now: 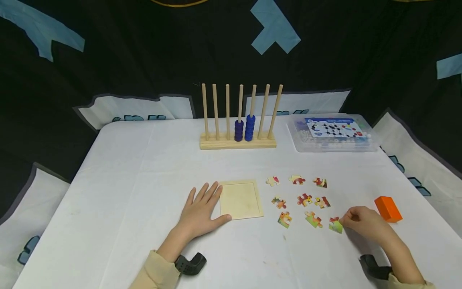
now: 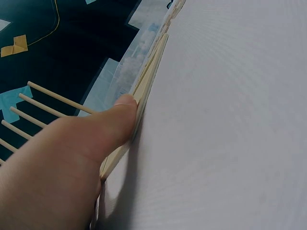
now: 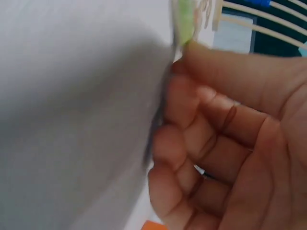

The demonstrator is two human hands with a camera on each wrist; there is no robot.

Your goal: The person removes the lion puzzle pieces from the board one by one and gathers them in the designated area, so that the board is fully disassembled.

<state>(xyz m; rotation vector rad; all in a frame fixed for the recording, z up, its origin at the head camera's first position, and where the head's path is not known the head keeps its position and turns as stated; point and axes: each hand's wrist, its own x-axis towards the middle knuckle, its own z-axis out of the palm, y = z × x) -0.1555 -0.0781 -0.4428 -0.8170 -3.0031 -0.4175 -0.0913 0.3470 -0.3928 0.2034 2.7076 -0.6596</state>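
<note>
My left hand (image 1: 200,210) lies flat with spread fingers at the left edge of a square wooden puzzle tray (image 1: 242,199), its thumb touching the tray's lower left corner. In the left wrist view the thumb (image 2: 117,122) rests against the tray's rim. Thumb and forefinger of my right hand (image 1: 368,224) pinch the edge of a green-and-red jigsaw piece (image 1: 335,226) low over the table. That piece (image 3: 184,21) shows at the fingertips in the right wrist view, the other fingers curled below. Several more jigsaw pieces (image 1: 304,200) lie in loose rows between tray and right hand.
An orange block (image 1: 388,209) sits just beyond the right hand. Farther back stand a wooden peg rack (image 1: 238,145) with blue and purple beads on two pegs and a clear plastic case (image 1: 333,134). All are on a white-covered table (image 1: 151,168) before a dark curtain.
</note>
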